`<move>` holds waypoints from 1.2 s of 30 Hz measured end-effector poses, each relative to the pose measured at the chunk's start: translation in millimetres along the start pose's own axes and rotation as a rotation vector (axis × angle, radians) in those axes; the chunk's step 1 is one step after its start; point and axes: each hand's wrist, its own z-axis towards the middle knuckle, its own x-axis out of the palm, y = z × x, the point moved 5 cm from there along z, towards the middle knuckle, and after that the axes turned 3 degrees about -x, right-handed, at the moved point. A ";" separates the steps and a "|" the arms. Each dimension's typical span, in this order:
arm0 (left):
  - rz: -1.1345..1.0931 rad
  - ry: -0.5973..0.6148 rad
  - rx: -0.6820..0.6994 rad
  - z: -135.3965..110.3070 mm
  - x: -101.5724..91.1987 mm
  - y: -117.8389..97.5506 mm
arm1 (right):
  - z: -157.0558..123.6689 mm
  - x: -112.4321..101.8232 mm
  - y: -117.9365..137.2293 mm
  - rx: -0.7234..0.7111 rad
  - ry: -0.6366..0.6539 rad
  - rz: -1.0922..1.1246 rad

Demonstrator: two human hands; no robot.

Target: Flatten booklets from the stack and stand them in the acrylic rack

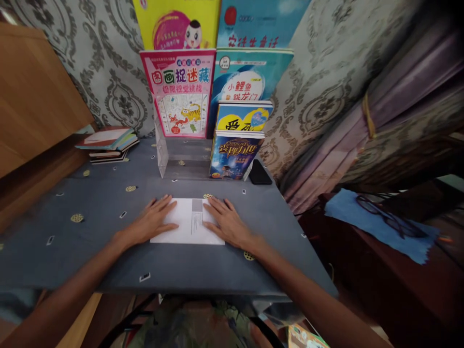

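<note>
On the grey patterned tablecloth (90, 251) in front of me lies a white booklet or sheet (184, 232) with a grey block and some fine lines printed near its middle. My left hand (154, 220) rests flat on its left side, fingers spread. Across from it, my right hand (226, 220) lies on the right side with its fingers apart. Neither hand grips anything. Whether the white piece has several pages I cannot tell.
A clear acrylic rack (181, 164) behind the hands holds several books, among them a pink book (181, 96) and a dark blue book (235, 157). A black phone (260, 172) lies beside it. A book stack (108, 142) sits left; glasses (391, 217) rest on a blue cloth (348, 208) at right.
</note>
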 end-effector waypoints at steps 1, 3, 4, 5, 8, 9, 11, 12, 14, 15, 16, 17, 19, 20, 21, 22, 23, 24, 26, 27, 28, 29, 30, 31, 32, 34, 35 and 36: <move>0.011 -0.002 0.025 -11.5 1.9 -5.7 | -12.6 1.4 6.2 -0.020 0.014 -0.005; 0.027 -0.006 0.064 -33.3 4.8 -16.6 | -38.8 3.1 20.3 -0.082 0.030 0.004; 0.031 -0.006 0.075 -42.8 5.9 -21.2 | -51.8 3.0 27.7 -0.118 0.032 0.013; 0.032 -0.005 0.083 -51.0 6.7 -25.3 | -64.4 2.3 35.5 -0.157 0.032 0.023; 0.014 0.011 0.089 -67.9 7.8 -34.1 | -96.4 -1.1 58.8 -0.278 0.055 0.051; 0.004 0.020 0.089 -71.2 7.7 -36.0 | -104.0 -1.9 65.0 -0.292 0.063 0.051; -0.020 0.036 0.090 -75.2 6.4 -38.5 | -113.8 -1.7 73.5 -0.277 0.065 0.030; -0.032 0.046 0.093 -76.2 5.1 -39.1 | -116.3 -0.8 75.9 -0.258 0.054 0.012; -0.064 0.061 0.103 -76.6 0.7 -38.9 | -118.3 2.1 78.1 -0.228 0.015 -0.022; -0.086 0.070 0.110 -76.4 -2.3 -38.2 | -118.3 3.5 78.4 -0.227 -0.015 -0.032; -0.113 0.082 0.116 -75.9 -5.7 -37.0 | -117.9 4.4 78.3 -0.236 -0.050 -0.038; -0.144 0.097 0.121 -75.3 -9.4 -35.4 | -117.2 4.4 77.8 -0.251 -0.088 -0.041; -0.224 0.133 0.116 -74.3 -17.8 -31.0 | -115.2 1.3 76.4 -0.294 -0.161 -0.030; -0.272 0.151 0.105 -74.0 -22.1 -28.1 | -113.7 -2.0 75.7 -0.317 -0.192 -0.011; -0.327 0.168 0.090 -73.8 -26.5 -24.9 | -111.6 -6.2 74.6 -0.328 -0.212 0.021; -0.392 0.181 0.073 -73.7 -30.7 -21.5 | -108.8 -10.9 73.0 -0.326 -0.223 0.068; -0.467 0.188 0.052 -73.4 -34.6 -17.7 | -105.3 -15.9 70.8 -0.308 -0.231 0.131; -0.554 0.193 0.028 -72.8 -37.5 -13.6 | -101.3 -20.9 68.1 -0.274 -0.244 0.203; -0.777 0.169 -0.039 -69.0 -41.0 -4.6 | -92.3 -28.8 60.1 -0.148 -0.286 0.361; -0.907 0.136 -0.074 -65.6 -41.7 0.0 | -87.8 -30.6 55.1 -0.062 -0.310 0.438; -1.037 0.090 -0.106 -61.0 -41.6 4.2 | -83.6 -31.4 50.0 0.032 -0.344 0.510; -1.158 0.031 -0.136 -55.4 -41.2 8.0 | -79.8 -30.8 44.9 0.132 -0.378 0.579; -1.256 -0.033 -0.168 -49.1 -40.2 11.2 | -76.3 -29.2 40.6 0.223 -0.410 0.650; -1.320 -0.091 -0.210 -42.4 -38.6 13.7 | -72.9 -26.9 37.6 0.299 -0.438 0.729; -1.353 -0.130 -0.255 -35.4 -36.3 14.9 | -69.5 -24.5 36.1 0.353 -0.463 0.816; -1.375 -0.158 -0.340 -20.8 -31.4 14.5 | -62.3 -18.9 36.6 0.409 -0.485 0.996; -1.381 -0.153 -0.366 -13.1 -29.3 13.3 | -59.1 -16.1 38.0 0.424 -0.488 1.079; -1.391 -0.143 -0.378 -5.0 -27.8 12.1 | -56.5 -13.1 39.3 0.440 -0.488 1.152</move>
